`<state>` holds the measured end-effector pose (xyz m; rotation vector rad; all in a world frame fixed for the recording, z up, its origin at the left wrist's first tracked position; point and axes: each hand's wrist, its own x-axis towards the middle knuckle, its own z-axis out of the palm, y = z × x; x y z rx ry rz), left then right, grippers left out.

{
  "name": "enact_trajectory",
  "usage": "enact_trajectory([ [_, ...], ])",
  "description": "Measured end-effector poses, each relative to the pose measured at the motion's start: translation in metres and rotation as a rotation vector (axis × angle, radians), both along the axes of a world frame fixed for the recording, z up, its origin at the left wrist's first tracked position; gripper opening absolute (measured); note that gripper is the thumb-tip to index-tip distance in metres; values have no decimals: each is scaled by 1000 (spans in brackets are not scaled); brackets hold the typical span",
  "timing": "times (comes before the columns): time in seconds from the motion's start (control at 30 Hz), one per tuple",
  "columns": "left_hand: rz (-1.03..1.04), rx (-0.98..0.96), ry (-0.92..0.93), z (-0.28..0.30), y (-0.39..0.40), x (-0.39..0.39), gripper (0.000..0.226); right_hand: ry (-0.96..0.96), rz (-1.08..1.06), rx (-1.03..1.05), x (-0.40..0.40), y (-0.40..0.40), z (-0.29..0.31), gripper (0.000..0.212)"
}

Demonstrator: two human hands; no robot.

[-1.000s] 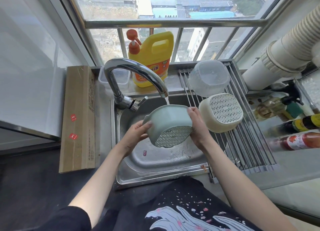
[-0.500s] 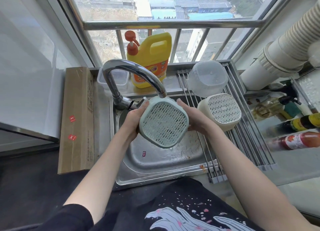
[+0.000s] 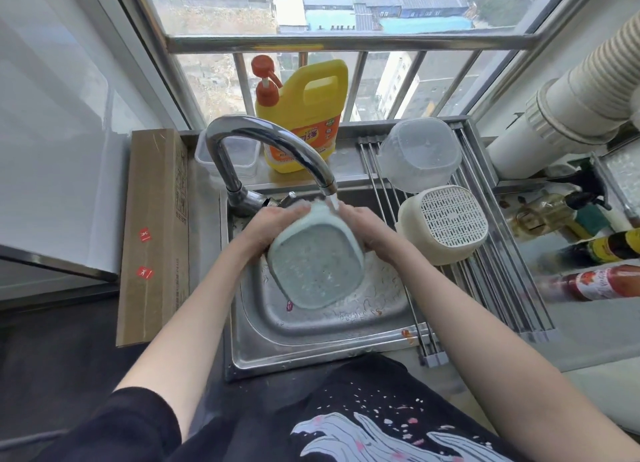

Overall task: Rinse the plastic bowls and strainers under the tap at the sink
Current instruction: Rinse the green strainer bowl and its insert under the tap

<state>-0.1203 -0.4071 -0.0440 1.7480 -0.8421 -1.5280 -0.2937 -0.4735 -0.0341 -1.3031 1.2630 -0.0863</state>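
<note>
At the centre of the frame, a pale green strainer (image 3: 316, 264) is gripped from both sides: the left hand (image 3: 273, 223) is wrapped around its left wall and the right hand (image 3: 367, 231) is closed on its right wall. The strainer is tilted so that its open mouth faces the camera, and water and droplets can be seen inside it, blurring the perforated bottom. A thin stream of water is delivered from the spout of the chrome tap (image 3: 273, 143) onto the strainer's upper rim, just beside the right hand's fingers. The strainer is held above the basin of the steel sink (image 3: 332, 326), whose floor is wet.

To the right, a roll-up drying rack (image 3: 498, 288) of metal rods is laid across the sink's edge. On it, a cream strainer (image 3: 446, 224) is set bottom up, and behind it, toward the upper right, a clear plastic bowl (image 3: 420, 153) is placed upside down as well. Behind the tap, on the window ledge, a yellow detergent bottle (image 3: 304, 115) with an orange pump is stood, with a clear small container (image 3: 239, 156) beside it. At the left of the frame a long cardboard box (image 3: 156, 233) is laid on the table. Sauce bottles (image 3: 602, 281) are seen lying at the right edge.
</note>
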Motion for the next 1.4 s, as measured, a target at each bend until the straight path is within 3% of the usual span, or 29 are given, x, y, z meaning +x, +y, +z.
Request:
enact_trajectory([
  [0.07,-193,30,-89,4,2,-10,35,-5,111,-46,11,-1,-1,46],
  [0.1,-191,35,-73,1,4,-15,33,-4,144,-32,15,-2,-1,48],
  [0.2,7,23,-43,-11,8,-25,44,35,126,-28,15,-8,-5,60],
  [0.3,289,19,-12,-22,4,-23,41,-39,43,0,2,-13,-12,40],
  [0.4,389,44,89,-19,-2,-31,42,-182,-81,61,-7,-12,-9,35],
  [0.47,504,57,202,-19,-4,-33,32,-194,-191,18,-11,-12,-5,25],
  [0.57,663,47,660,-19,-6,-27,38,-176,-202,-74,-24,-11,-9,24],
  [0.63,787,82,839,-20,-14,-24,45,-364,-297,134,-24,2,-19,42],
  [0.73,881,155,770,-27,-23,-30,49,-736,-670,415,-3,26,-28,65],
  [0.83,905,197,733,-24,-14,-34,50,-728,-1071,521,10,24,-23,52],
  [0.97,790,28,915,-10,-7,-39,41,-592,-1290,705,17,20,-11,31],
  [1.13,638,-51,1095,5,-2,-39,43,-692,-1378,645,16,30,2,29],
  [1.27,493,-14,1040,23,-7,-51,30,-805,-1368,560,-4,31,9,30],
  [1.4,520,86,1062,25,-8,-66,37,-961,-1231,474,-26,24,21,34],
])
